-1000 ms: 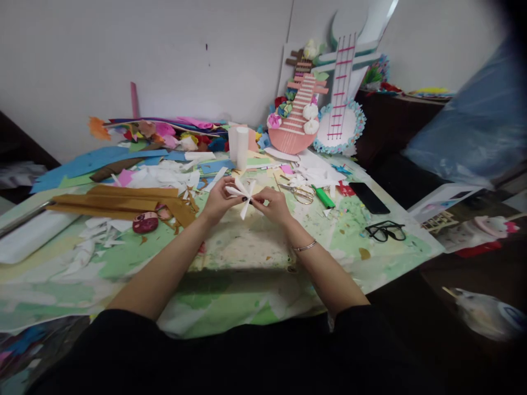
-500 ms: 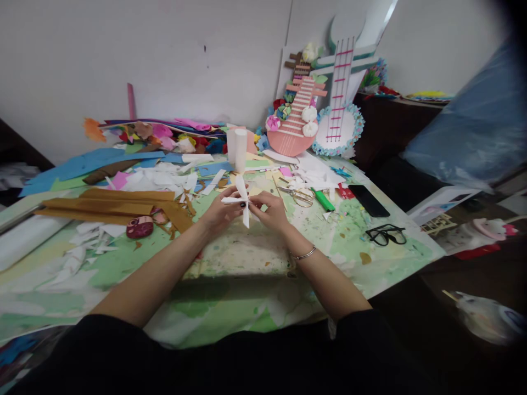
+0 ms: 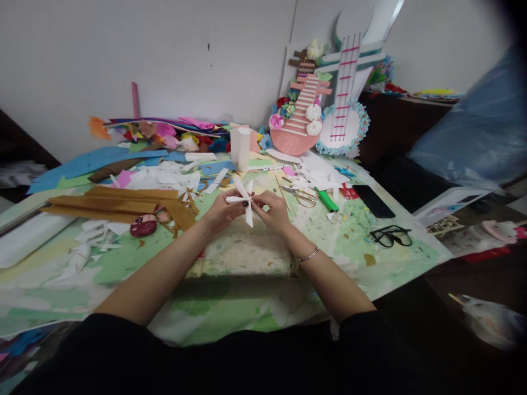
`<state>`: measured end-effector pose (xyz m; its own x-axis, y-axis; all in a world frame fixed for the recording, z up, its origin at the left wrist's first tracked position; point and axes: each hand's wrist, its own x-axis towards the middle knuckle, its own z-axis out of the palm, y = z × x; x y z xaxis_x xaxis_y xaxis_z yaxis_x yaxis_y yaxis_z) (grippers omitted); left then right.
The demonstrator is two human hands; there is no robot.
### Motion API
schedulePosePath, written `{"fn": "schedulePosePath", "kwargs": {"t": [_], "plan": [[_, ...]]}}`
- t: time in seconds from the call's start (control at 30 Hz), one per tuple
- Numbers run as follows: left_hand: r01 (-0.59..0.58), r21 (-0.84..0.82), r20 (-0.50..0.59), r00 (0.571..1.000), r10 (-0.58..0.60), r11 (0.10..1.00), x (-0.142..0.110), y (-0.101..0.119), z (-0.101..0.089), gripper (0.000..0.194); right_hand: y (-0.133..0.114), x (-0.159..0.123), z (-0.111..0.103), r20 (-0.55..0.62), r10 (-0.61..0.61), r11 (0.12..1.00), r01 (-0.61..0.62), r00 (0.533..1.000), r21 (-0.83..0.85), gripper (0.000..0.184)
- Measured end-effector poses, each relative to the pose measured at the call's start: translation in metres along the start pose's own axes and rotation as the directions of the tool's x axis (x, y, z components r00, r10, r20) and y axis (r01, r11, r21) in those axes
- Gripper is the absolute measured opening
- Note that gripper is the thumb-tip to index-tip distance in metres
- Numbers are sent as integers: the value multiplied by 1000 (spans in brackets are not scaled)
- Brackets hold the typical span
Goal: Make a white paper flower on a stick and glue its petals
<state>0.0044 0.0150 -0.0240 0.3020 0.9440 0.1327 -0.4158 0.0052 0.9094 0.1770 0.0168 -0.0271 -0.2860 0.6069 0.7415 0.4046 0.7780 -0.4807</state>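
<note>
Between my hands is a white paper flower (image 3: 248, 213) with several narrow petals spread out like a star. My left hand (image 3: 222, 211) is closed on it from the left, fingers around the petals. From the right, my right hand (image 3: 272, 210) pinches it near its centre. The fingertips of both hands meet close together, and part of the flower is hidden behind them. Just behind the hands stands a white paper roll (image 3: 244, 148). Gold-handled scissors (image 3: 305, 196) lie to the right of my right hand, with a green tube-shaped object (image 3: 327, 199) beside them.
White paper scraps (image 3: 160, 176) and folded brown paper (image 3: 111, 204) cover the left side. A dark red round object (image 3: 143, 225) lies nearer. On the right are a phone (image 3: 373, 201) and glasses (image 3: 391, 237). Decorated paper instruments (image 3: 297, 140) lean against the wall.
The view has shifted slightly, so everything sits a little farther right. The paper flower is turned a little in my hands, and its petals look more spread. Both hands keep their hold.
</note>
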Motion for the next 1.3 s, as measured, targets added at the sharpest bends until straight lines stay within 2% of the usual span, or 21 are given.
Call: {"fn": "schedulePosePath", "kwargs": {"t": [0.13, 0.23, 0.33, 0.4, 0.43, 0.47, 0.5, 0.6, 0.67, 0.7, 0.87, 1.07, 1.2, 1.3], "plan": [[17, -28, -8, 1000, -18, 999, 3, -6, -5, 25, -1, -2, 1, -29, 21, 999, -22, 999, -41, 18], [42, -27, -33, 999, -43, 999, 5, -8, -8, 23, -5, -2, 1, -3, 8, 998, -9, 1000, -56, 21], [53, -36, -92, 994, -57, 998, 5, -5, -8, 22, 0, 5, -9, 27, 6, 999, -5, 1000, -33, 21], [58, -47, -127, 990, -64, 997, 4, -2, -8, 22, 13, 13, -27, 20, 138, 986, -135, 990, -101, 21], [57, -50, -138, 988, -64, 997, 4, -1, -7, 23, 23, 17, -38, 13, 245, 953, -239, 969, -187, 22], [55, -50, -142, 988, -62, 997, 3, 1, -7, 23, 34, 21, -51, 12, 367, 881, -344, 930, -325, 22], [53, -51, -139, 988, -60, 997, 3, 2, -6, 23, 46, 24, -64, -6, 494, 762, -437, 869, -478, 24], [54, -82, -116, 991, -64, 995, 0, 4, -1, 22, 79, 23, -98, -47, 625, 611, -526, 779, -592, 26], [73, -125, -90, 992, -85, 989, -3, 5, 3, 21, 93, 16, -111, -35, 685, 551, -548, 728, -629, 21], [87, -150, -72, 992, -99, 985, -4, 6, 5, 21, 97, 13, -114, -25, 697, 540, -548, 717, -639, 22], [85, -240, -28, 995, -95, 967, -11, 13, 14, 15, 103, 4, -117, 49, 688, 562, -489, 724, -667, 32], [66, -274, -99, 990, -97, 959, -12, 17, 15, 13, 103, 8, -117, 162, 671, 604, -408, 723, -685, 40], [84, -259, -106, 988, -115, 962, -12, 16, 13, 14, 99, 6, -113, 139, 654, 586, -381, 743, -715, 56], [71, -242, -134, 985, -106, 968, -11, 17, 12, 14, 96, 4, -111, 96, 641, 567, -386, 761, -728, 53]]}}
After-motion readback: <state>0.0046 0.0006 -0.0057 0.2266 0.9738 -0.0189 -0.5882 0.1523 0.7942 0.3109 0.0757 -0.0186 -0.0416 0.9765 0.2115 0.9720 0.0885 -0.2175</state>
